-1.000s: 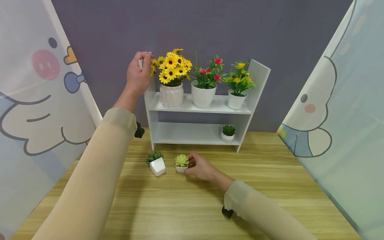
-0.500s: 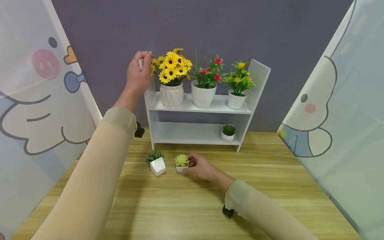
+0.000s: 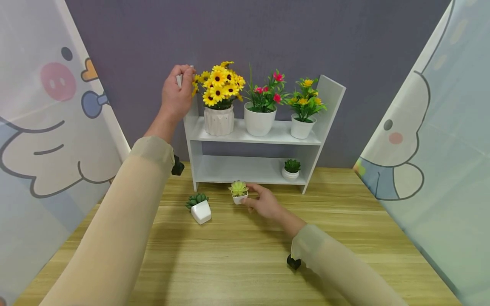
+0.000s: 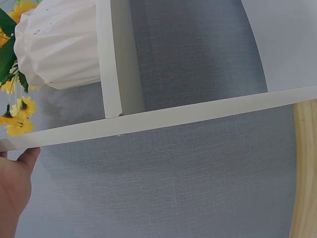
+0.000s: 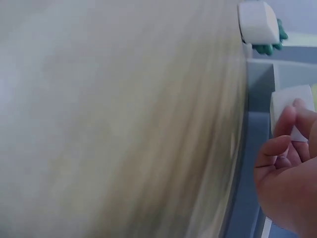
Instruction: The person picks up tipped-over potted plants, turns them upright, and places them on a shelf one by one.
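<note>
My right hand (image 3: 264, 205) pinches the small white square pot of a light-green succulent (image 3: 239, 189), held upright in front of the lower shelf. In the right wrist view, the fingers press the side of that white pot (image 5: 292, 99). My left hand (image 3: 178, 91) grips the top of the left side panel of a white two-tier shelf (image 3: 252, 170); its thumb shows at the panel's edge in the left wrist view. To the left on the table, a dark-green succulent in a white angular pot (image 3: 201, 212) lies tipped over.
On the upper shelf stand a pot of yellow sunflowers (image 3: 219, 119), a pink-flowered plant (image 3: 260, 121) and a yellow-flowered plant (image 3: 302, 127). A small dark-green succulent (image 3: 291, 174) occupies the lower shelf's right end. Cartoon-printed curtains (image 3: 440, 148) flank the wooden table (image 3: 229, 263).
My right hand has taken the light-green succulent up off the table and moved it a little forward and right, towards the shelf. The left hand stays on the side panel.
</note>
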The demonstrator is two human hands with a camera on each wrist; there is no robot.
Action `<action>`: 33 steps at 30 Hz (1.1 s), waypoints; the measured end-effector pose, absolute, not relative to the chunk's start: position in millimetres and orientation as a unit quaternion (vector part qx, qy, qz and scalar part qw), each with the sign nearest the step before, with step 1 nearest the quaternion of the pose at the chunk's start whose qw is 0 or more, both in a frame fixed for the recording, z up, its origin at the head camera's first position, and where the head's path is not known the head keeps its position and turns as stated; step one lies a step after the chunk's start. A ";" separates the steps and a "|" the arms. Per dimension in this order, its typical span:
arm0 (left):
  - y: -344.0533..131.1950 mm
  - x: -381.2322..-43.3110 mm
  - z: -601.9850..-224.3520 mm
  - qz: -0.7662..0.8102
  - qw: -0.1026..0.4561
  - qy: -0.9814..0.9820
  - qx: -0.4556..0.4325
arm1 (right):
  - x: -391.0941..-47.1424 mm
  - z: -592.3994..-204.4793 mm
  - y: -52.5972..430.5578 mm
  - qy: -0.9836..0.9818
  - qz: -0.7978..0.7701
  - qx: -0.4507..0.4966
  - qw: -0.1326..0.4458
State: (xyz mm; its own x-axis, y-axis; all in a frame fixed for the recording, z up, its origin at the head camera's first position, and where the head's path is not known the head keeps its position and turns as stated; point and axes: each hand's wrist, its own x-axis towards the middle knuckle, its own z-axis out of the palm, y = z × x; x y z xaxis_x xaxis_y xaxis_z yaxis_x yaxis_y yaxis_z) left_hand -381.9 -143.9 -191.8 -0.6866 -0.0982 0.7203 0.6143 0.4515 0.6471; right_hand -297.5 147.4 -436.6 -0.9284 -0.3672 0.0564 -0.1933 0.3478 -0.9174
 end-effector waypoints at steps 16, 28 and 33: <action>-144.7 -381.7 -192.5 -0.496 0.351 -0.777 -0.161 | -334.0 -422.7 169.2 0.829 -0.550 -0.094 0.022; -144.0 -382.1 -190.9 -0.494 0.357 -0.776 -0.163 | -345.2 -423.8 171.3 0.829 -0.550 -0.094 0.024; -143.3 -380.9 -191.2 -0.496 0.355 -0.776 -0.159 | -348.9 -424.9 168.4 0.827 -0.556 -0.088 0.022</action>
